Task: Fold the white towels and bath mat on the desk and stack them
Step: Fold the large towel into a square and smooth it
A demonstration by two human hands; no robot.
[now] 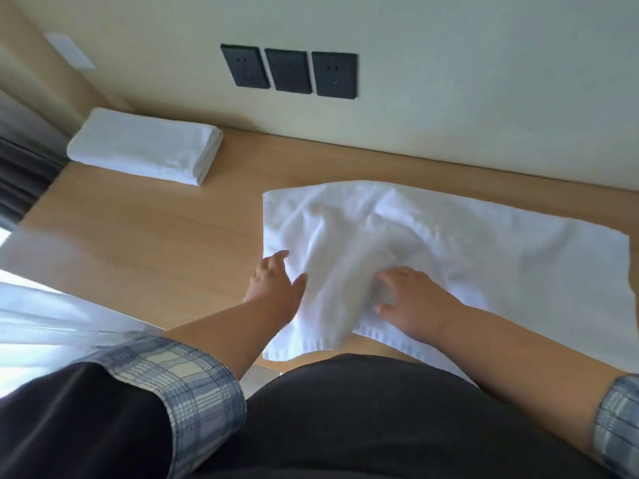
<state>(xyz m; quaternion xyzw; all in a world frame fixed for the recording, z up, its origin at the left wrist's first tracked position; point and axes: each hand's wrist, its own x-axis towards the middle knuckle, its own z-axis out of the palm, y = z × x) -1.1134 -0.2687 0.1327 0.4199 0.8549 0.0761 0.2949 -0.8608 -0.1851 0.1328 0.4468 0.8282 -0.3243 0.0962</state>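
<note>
Touching the rumpled towel [484, 257] on the desk [155, 236] with an open, spread left hand [273, 285] and a bent-fingered right hand [415, 299], its hold unclear, folded stack [145, 146] far left.

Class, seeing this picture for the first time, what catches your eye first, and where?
A rumpled white towel covers the desk at near right, left hand and right hand resting on its left end. A folded towel sits at the far left corner; three dark sockets line the wall.
</note>
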